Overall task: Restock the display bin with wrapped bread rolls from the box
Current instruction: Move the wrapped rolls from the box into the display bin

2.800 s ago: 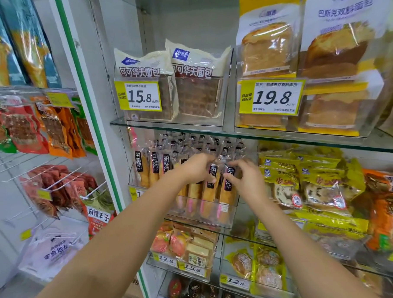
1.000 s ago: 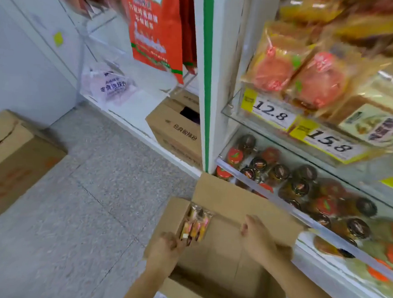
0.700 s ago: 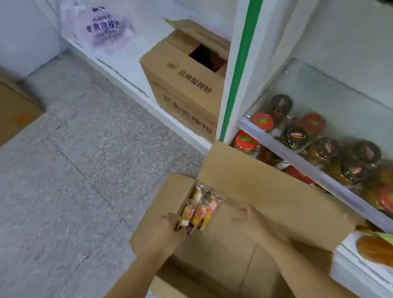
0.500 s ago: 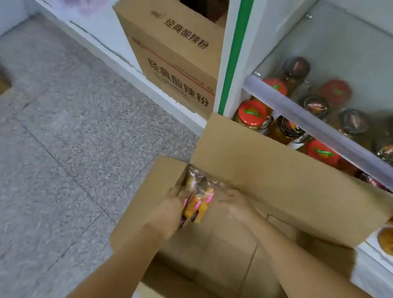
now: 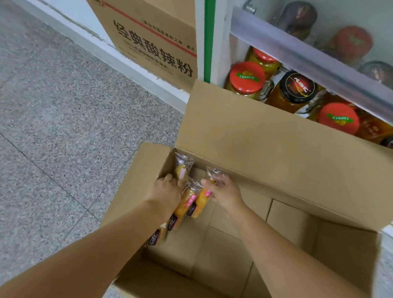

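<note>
1. Fingers (image 5: 168, 178) of your left hand (image 5: 166, 192) curl round wrapped bread rolls (image 5: 184, 208) at the far left corner of the open box (image 5: 269, 149).
2. Your right hand (image 5: 226, 194) pinches the rightmost roll (image 5: 201, 203) by its clear wrapper top.
3. Both hands hold the rolls inside the box, just beside each other.
4. Jars (image 5: 247, 77) stand on the shelf behind the box's raised flap.

- Grey speckled tile floor (image 5: 57, 120) fills the left of the frame; an open cardboard box (image 5: 269, 152) stands on it at lower right.
- White base ledge (image 5: 68, 10), upper left, carries a printed carton (image 5: 151, 29).
- Upper right: lidded glass jars (image 5: 247, 77) on cabinet shelves, around a clear rail (image 5: 307, 54).
</note>
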### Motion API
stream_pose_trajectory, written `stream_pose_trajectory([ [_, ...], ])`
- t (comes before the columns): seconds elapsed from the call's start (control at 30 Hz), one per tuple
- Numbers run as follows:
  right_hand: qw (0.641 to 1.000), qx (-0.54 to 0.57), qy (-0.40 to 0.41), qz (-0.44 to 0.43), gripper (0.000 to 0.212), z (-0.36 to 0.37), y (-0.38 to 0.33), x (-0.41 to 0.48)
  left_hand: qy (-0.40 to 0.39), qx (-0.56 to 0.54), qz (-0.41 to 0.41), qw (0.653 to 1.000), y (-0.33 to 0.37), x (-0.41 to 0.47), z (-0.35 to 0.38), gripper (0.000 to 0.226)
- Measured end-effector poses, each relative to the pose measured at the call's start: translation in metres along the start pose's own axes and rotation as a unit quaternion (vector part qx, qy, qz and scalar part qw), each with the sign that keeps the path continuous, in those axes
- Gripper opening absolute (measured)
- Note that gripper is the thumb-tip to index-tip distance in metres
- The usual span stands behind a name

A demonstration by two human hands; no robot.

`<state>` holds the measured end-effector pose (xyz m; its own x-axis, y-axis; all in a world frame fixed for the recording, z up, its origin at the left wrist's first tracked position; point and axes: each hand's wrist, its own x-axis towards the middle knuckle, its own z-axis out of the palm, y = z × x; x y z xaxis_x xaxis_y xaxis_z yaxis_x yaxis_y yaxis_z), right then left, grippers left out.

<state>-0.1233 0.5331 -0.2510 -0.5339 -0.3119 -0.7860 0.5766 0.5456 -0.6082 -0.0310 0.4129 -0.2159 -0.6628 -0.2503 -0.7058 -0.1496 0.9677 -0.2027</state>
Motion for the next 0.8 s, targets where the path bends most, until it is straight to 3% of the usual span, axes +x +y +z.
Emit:
stream_pose_trajectory([
  [0.23,0.993,0.027,0.11,-0.019,0.032,-0.044,0.03,-0.032,-0.072,0.108,0.069,0.989,0.008,-0.014,0.016,0.043],
  [0.33,0.987,-0.063,0.143,-0.028,0.034,-0.069,0.042,-0.051,-0.093,0.126,0.078,0.985,0.011,-0.022,0.019,0.051],
  [0.43,0.977,-0.18,0.113,-0.015,0.039,-0.086,0.051,-0.064,-0.105,0.096,0.064,0.988,0.011,-0.029,0.015,0.06],
  [0.57,0.957,-0.276,0.075,0.053,0.033,-0.098,0.042,-0.079,-0.118,0.064,0.041,0.99,0.01,-0.052,-0.009,0.044],
  [0.63,0.952,-0.288,0.067,0.073,0.03,-0.103,0.026,-0.092,-0.121,0.008,0.012,0.993,0.005,-0.071,-0.026,0.038],
  [0.7,0.973,-0.2,0.055,0.1,0.029,-0.112,0.001,-0.113,-0.138,-0.082,-0.038,0.986,-0.009,-0.092,-0.044,0.037],
  [0.8,0.991,-0.07,-0.004,0.114,0.022,-0.13,-0.036,-0.148,-0.172,-0.303,-0.127,0.929,-0.037,-0.122,-0.068,0.037],
])
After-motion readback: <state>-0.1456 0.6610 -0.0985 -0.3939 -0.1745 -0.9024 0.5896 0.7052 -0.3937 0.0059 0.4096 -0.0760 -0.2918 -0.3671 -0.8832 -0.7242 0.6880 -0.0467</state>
